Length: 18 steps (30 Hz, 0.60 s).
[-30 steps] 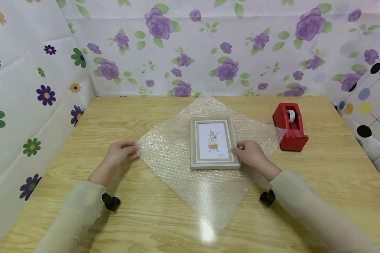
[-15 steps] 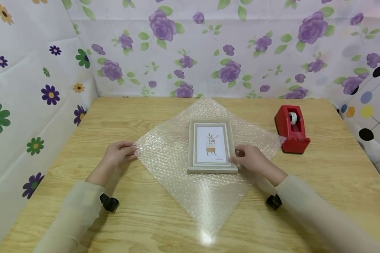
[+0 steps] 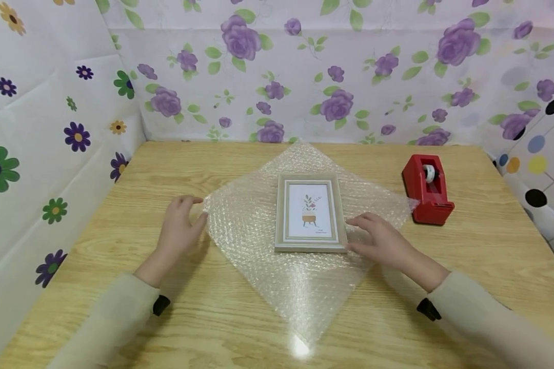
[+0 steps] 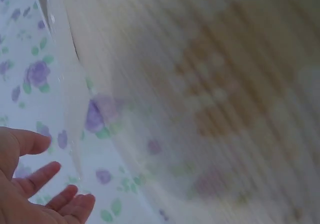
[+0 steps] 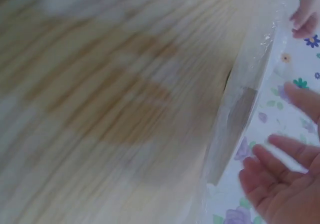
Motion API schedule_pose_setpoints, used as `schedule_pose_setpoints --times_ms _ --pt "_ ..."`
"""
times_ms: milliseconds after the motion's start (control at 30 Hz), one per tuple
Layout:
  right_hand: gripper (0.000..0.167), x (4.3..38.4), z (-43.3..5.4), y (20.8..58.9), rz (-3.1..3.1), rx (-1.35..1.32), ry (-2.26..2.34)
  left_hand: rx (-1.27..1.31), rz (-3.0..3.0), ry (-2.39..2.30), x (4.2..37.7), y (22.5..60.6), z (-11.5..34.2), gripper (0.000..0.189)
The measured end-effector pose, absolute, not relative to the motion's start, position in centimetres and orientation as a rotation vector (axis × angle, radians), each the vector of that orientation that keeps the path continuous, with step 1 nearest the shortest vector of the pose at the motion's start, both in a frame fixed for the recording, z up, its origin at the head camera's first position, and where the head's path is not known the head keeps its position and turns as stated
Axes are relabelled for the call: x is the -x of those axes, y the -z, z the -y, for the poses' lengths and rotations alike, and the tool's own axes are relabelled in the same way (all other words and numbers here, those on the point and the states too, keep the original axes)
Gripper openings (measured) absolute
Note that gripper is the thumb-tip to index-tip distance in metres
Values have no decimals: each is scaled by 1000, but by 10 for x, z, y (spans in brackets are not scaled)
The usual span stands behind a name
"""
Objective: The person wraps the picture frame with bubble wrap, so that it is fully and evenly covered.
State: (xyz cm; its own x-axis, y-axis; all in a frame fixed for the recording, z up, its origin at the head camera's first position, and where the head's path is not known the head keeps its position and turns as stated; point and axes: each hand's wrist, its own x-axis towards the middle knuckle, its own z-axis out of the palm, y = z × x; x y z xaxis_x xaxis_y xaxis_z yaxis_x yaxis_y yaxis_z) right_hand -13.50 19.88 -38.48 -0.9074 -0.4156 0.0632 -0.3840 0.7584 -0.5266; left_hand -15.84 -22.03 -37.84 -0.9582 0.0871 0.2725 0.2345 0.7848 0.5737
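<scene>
A picture frame (image 3: 310, 212) with a potted-plant print lies face up on a sheet of bubble wrap (image 3: 244, 220), which is turned so its corners point left, right, front and back. My left hand (image 3: 180, 225) is at the wrap's left corner, thumb and fingers spread apart. Over the wrap, just right of the frame's lower right side, is my right hand (image 3: 382, 241), its fingers loosely extended and holding nothing. In the left wrist view the left hand (image 4: 45, 184) has its fingers parted near the wrap's edge. The right wrist view shows the right hand (image 5: 285, 169) beside the frame's side (image 5: 245, 119).
A red tape dispenser (image 3: 428, 189) stands on the wooden table (image 3: 203, 318) at the right, with the wrap's right corner against it. Flower-patterned cloth (image 3: 304, 66) hangs behind and at the left; a dotted covering (image 3: 545, 169) is at the right.
The left hand has let go of the wrap's left corner and opened. The right hand has released the frame's right edge and drawn slightly away to the right.
</scene>
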Motion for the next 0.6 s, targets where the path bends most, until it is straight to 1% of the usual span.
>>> schedule_pose_setpoints --times_ms 367,467,600 --pt "59 112 -212 388 -2844 1068 690 878 2730 764 142 373 180 42" --pt "62 107 -215 392 -2836 1136 621 1032 2752 746 138 374 172 46" --pt "70 103 -218 395 -2825 1181 560 1266 2720 678 133 380 166 49"
